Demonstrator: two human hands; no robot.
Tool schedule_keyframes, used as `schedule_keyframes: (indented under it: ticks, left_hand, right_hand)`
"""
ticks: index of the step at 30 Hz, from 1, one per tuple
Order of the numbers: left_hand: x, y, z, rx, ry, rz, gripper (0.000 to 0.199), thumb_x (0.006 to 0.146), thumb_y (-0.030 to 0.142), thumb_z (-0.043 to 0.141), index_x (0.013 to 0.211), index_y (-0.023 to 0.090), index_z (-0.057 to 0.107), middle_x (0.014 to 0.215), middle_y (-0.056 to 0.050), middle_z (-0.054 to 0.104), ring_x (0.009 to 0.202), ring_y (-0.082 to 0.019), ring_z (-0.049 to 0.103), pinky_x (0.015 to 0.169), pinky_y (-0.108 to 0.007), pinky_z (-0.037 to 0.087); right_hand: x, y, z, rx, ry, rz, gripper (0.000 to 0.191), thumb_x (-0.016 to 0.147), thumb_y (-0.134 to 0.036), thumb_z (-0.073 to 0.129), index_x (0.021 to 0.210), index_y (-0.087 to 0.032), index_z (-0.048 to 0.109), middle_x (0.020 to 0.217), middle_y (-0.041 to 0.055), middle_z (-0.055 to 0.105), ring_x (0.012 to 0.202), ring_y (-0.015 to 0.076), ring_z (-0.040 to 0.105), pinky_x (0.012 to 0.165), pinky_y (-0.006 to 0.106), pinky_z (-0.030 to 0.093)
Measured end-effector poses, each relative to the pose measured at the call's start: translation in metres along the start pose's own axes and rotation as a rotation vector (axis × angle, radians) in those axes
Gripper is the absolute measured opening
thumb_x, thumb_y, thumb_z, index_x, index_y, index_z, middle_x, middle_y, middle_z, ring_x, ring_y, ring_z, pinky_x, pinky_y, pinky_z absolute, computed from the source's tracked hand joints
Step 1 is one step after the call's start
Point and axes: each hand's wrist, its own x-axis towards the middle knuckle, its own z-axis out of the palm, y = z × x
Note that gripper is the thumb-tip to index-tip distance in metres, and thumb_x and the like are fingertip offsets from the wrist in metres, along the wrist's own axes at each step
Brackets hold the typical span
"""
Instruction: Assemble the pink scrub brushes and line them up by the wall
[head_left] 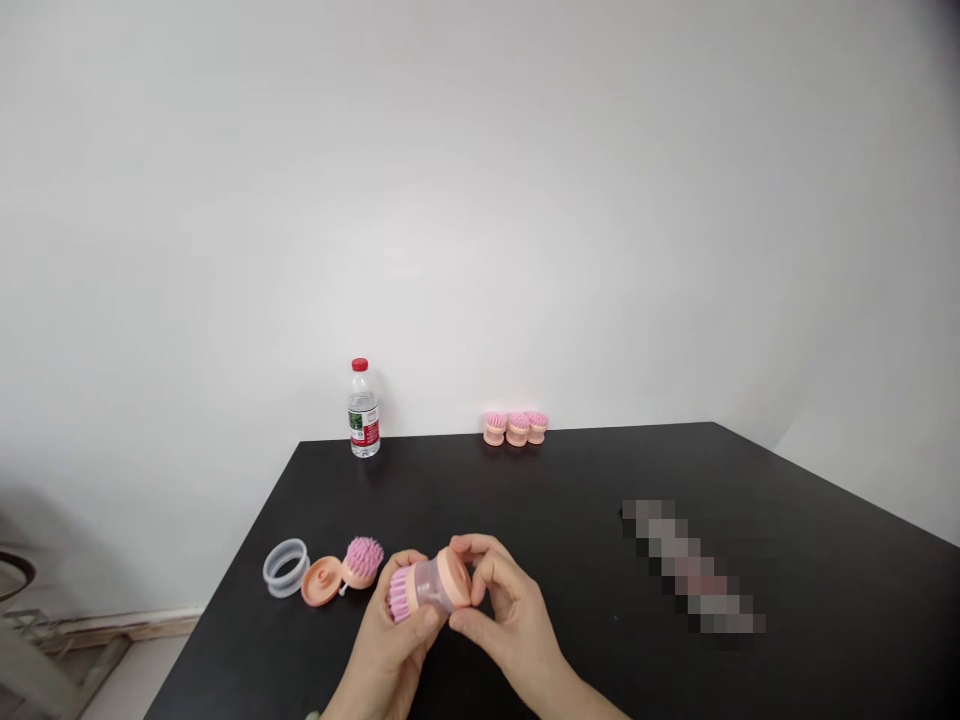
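The item under inspection, a cylindrical brush with pink bristles, a translucent plastic body and a peach end cap [431, 583], is held above the near edge of the black tabletop [570, 520], lying sideways, bristles to the left. The left hand [394, 635] is clamped on its bristled end and body; the right hand [510, 600] grips the cap's rim with thumb and fingers. The step is judged to be finger work at the cap rim: a firm left grip without squeezing the body, even pressure around the rim and both ends in line would serve best; a slanted push could seat the cap unevenly. Toward the left edge lie a translucent plastic ring [285, 591], a round peach disc [322, 582] and a domed pink-bristled brush head with peach base [363, 562], close enough to the left hand to be knocked. A clear plastic bottle with red cap [364, 425] stands at the far left corner; three small pink-and-peach brushes [517, 430] stand along the far edge. The roomier direction is rightward, up to a pixelated strip [694, 570] short of the right edge.
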Motion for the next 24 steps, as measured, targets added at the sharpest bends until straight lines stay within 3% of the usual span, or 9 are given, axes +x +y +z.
schedule_keyframes:
  ticks: [4,9,16,21,24]
  left_hand:
    - [-0.001,0.001,0.0,0.032,-0.012,-0.021,0.051,0.059,0.032,0.093,0.097,0.02,0.062,0.087,-0.004,0.069,0.08,-0.016,0.065,0.074,-0.025,0.05]
    - [-0.001,0.001,0.0,0.096,-0.016,-0.065,0.058,0.053,0.036,0.095,0.098,0.02,0.063,0.087,-0.004,0.069,0.076,-0.015,0.062,0.072,-0.025,0.048]
    - [-0.003,0.004,0.001,0.14,-0.012,-0.061,0.048,0.059,0.035,0.092,0.096,0.021,0.064,0.084,-0.001,0.065,0.076,-0.014,0.057,0.07,-0.026,0.047]
    - [-0.004,0.008,0.002,0.14,-0.048,-0.084,0.043,0.062,0.042,0.09,0.089,0.019,0.065,0.081,-0.001,0.064,0.073,-0.013,0.056,0.071,-0.026,0.049]
    - [-0.005,0.01,0.005,0.129,-0.027,-0.141,0.046,0.062,0.051,0.088,0.084,0.018,0.064,0.075,0.0,0.064,0.064,-0.01,0.056,0.063,-0.024,0.049]
  right_hand:
    - [0.005,-0.006,-0.007,-0.045,-0.057,-0.006,0.031,0.067,-0.029,0.087,0.084,-0.024,0.061,0.104,0.0029,0.06,0.094,0.0206,0.06,0.087,0.034,0.048]
    - [0.009,-0.013,-0.017,-0.105,-0.172,0.03,0.051,0.069,-0.025,0.085,0.116,-0.029,0.067,0.106,0.0026,0.054,0.09,0.0181,0.058,0.083,0.032,0.049]
    - [0.008,-0.018,-0.021,-0.223,-0.206,0.014,0.048,0.068,-0.02,0.086,0.112,-0.03,0.07,0.113,0.0053,0.057,0.103,0.0233,0.06,0.091,0.035,0.05]
    - [0.011,-0.024,-0.022,-0.277,-0.268,-0.109,0.045,0.073,-0.019,0.084,0.114,-0.031,0.071,0.12,0.0071,0.065,0.108,0.0257,0.063,0.095,0.04,0.052]
    - [0.013,-0.029,-0.024,-0.299,-0.321,-0.214,0.044,0.078,-0.015,0.08,0.118,-0.032,0.07,0.119,0.0064,0.068,0.108,0.0246,0.064,0.093,0.039,0.053]
